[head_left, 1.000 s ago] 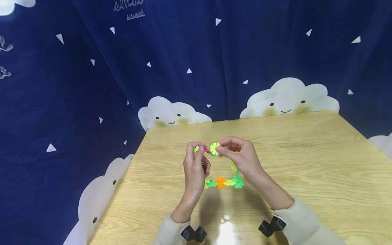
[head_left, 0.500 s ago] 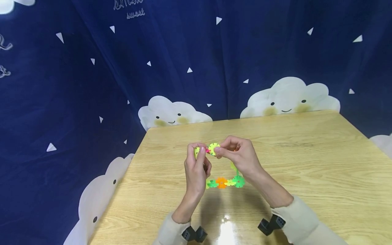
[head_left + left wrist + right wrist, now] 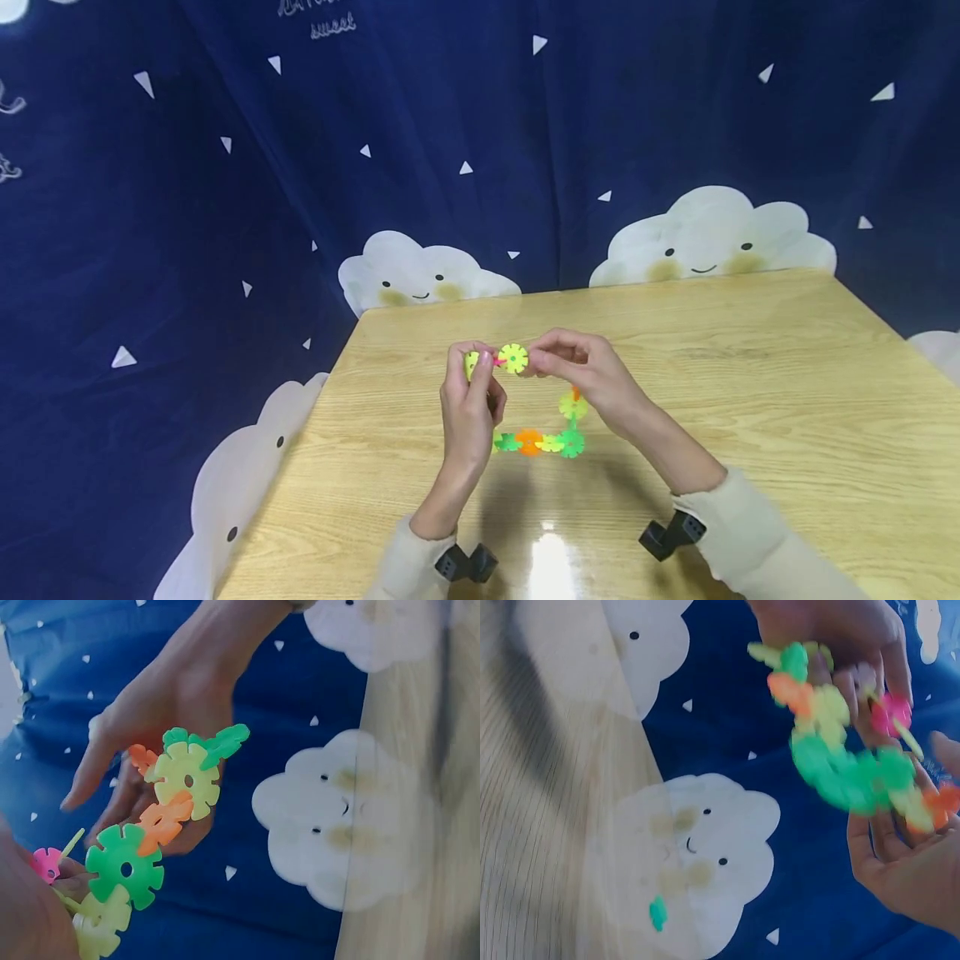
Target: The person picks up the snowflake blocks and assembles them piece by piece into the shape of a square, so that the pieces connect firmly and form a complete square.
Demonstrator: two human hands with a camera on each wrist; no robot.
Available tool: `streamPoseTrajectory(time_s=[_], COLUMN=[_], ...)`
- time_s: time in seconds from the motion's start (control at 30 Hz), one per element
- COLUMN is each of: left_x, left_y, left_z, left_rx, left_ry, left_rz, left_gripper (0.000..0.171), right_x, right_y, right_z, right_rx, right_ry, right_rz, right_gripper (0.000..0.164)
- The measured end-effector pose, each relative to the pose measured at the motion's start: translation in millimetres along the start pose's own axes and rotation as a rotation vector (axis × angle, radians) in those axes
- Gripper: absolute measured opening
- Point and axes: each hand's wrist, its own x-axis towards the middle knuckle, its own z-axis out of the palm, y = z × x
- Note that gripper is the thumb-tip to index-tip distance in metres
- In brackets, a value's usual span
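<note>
A chain of slotted plastic snowflake discs hangs between the hands, with an orange disc (image 3: 528, 442) and a green disc (image 3: 572, 443) along its lower side. My left hand (image 3: 467, 408) pinches a yellow disc (image 3: 472, 364) at the chain's upper left. From there a pink disc (image 3: 46, 864) leads to another yellow disc (image 3: 513, 358), facing the head camera. Beside that disc is my right hand (image 3: 585, 367), its fingertips just off the rim. In the left wrist view, its thumb stands apart from its loosely bent fingers, which lie behind the chain.
The wooden table (image 3: 750, 375) lies under both hands. Behind it hangs a dark blue curtain (image 3: 450, 108) with white clouds. A small green piece (image 3: 658, 913) shows apart from the chain in the right wrist view.
The right thumb and fingers have come off the front yellow disc, which now shows whole. The left hand and the chain have shifted slightly left and up.
</note>
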Motion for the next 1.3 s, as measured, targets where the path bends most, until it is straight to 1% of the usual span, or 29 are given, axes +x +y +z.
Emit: streamPoseTrajectory(time_s=[0.1,0.2,0.27,0.37,0.47,0.63,0.73,0.8,0.87,1.0,1.1,1.17,1.27,1.3], left_x=[6.6,12.9,16.7,21.4,24.5,26.7,28.6,30.3,32.1,36.8,39.6,40.5,40.1,39.6], left_y=[0.8,-0.4,-2.1,-5.1,-7.8,-10.9,-11.2,-11.0,-10.1,-6.3,-3.9,-2.6,-2.7,-3.2], left_z=[-14.0,-32.5,-45.1,-61.2,-70.6,-76.3,-79.7,-82.9,-86.3,-91.6,-89.8,-87.8,-84.9,-84.3], left_rx=[-0.009,-0.002,0.010,0.027,0.037,0.035,0.040,0.039,0.031,0.013,-0.005,-0.017,-0.029,-0.032], left_ry=[0.054,0.111,0.158,0.223,0.256,0.279,0.304,0.321,0.338,0.367,0.365,0.359,0.353,0.355], left_rz=[-0.006,-0.015,-0.026,-0.033,-0.034,-0.051,-0.054,-0.055,-0.050,-0.032,-0.025,-0.029,-0.037,-0.039], left_gripper=[0.030,0.027,0.023,0.018,0.017,0.015,0.012,0.011,0.009,0.009,0.009,0.009,0.009,0.010], right_x=[8.5,18.4,24.3,31.7,38.3,49.6,56.1,60.9,66.6,80.6,87.7,90.9,91.3,90.5], right_y=[10.4,26.9,39.7,60.6,83.7,123.0,138.8,145.2,148.9,149.7,147.6,147.1,148.8,150.0], right_z=[-9.9,-19.9,-25.4,-31.3,-35.2,-37.5,-37.0,-36.4,-35.2,-31.9,-31.3,-29.4,-25.2,-23.5], right_rx=[0.035,0.052,0.051,-0.001,-0.073,-0.198,-0.261,-0.275,-0.281,-0.325,-0.363,-0.383,-0.433,-0.465], right_ry=[0.000,0.041,0.067,0.100,0.111,0.102,0.078,0.048,0.007,-0.110,-0.168,-0.186,-0.182,-0.177], right_rz=[0.000,0.043,0.086,0.160,0.219,0.280,0.295,0.296,0.299,0.284,0.273,0.274,0.287,0.280], right_gripper=[0.031,0.038,0.039,0.039,0.037,0.038,0.044,0.049,0.052,0.059,0.063,0.064,0.063,0.061])
